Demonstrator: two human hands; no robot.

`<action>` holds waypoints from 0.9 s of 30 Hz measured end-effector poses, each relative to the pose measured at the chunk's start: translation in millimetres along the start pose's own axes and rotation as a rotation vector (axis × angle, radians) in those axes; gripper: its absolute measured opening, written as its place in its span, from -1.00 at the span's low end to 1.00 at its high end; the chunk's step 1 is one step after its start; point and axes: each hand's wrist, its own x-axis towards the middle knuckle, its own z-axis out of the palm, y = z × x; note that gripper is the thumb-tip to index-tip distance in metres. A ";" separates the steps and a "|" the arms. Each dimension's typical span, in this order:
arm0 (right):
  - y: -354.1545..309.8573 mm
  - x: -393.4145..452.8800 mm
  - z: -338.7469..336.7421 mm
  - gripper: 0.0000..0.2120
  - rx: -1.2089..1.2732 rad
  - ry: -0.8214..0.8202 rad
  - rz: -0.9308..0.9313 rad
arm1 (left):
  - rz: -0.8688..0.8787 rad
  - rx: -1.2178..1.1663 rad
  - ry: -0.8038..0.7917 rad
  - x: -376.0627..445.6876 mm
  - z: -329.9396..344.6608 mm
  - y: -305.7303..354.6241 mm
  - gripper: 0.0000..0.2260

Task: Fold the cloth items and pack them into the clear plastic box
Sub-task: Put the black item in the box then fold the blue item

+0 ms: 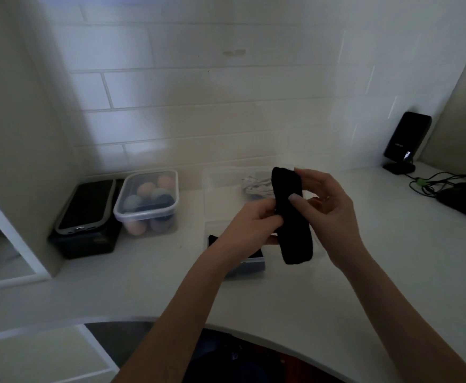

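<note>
cloth [291, 217] black; box [215, 183] clear; tub [146, 203] clear, with peach and blue-grey balls [146, 189]; counter [364, 258], tiles [198, 106] white; cable [431, 183] green.

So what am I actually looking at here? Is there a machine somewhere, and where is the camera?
There is no machine: a person is working with bare hands. The one picture comes from a camera worn on the head, looking forward and down, so the arms reach in from the bottom. The left hand and the right hand both hold a long black cloth, raised above a clear plastic box on the white counter. Another dark cloth lies in the box's near part, and something pale sits at its far end; I cannot tell what. To the left stands a smaller clear tub of coloured balls beside a dark case. A black device stands at the far right.
</note>
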 end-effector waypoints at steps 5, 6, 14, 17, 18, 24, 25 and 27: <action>5.9 0.6 2.3 -0.64 -0.042 0.077 0.020 | -0.200 -0.205 -0.015 0.1 5.2 1.6 -0.74; 5.6 0.3 2.9 -0.63 -0.040 0.091 0.029 | -0.182 -0.183 -0.011 -0.2 5.9 0.3 -0.73; 9.5 3.6 -0.2 -0.46 0.214 -0.119 0.371 | 0.082 0.042 0.044 -1.9 3.8 -5.6 -0.83; 6.4 3.5 0.4 -0.76 0.241 -0.101 0.243 | 0.152 0.114 0.132 0.2 -1.2 -3.4 -0.87; 5.3 3.4 0.1 -0.76 0.245 -0.081 0.201 | 0.168 0.131 0.195 0.1 -2.1 -1.8 -0.90; 1.3 3.5 -2.4 -0.84 0.234 -0.073 0.075 | 0.160 0.435 0.542 0.4 -11.8 -4.3 -0.75; -0.6 2.9 -0.8 -0.80 0.203 -0.079 0.051 | 0.109 0.347 0.484 0.1 -11.8 -2.6 -0.79; -4.3 0.3 2.2 -0.72 0.154 -0.138 0.005 | -0.040 0.024 0.339 -0.7 -10.2 1.9 -0.78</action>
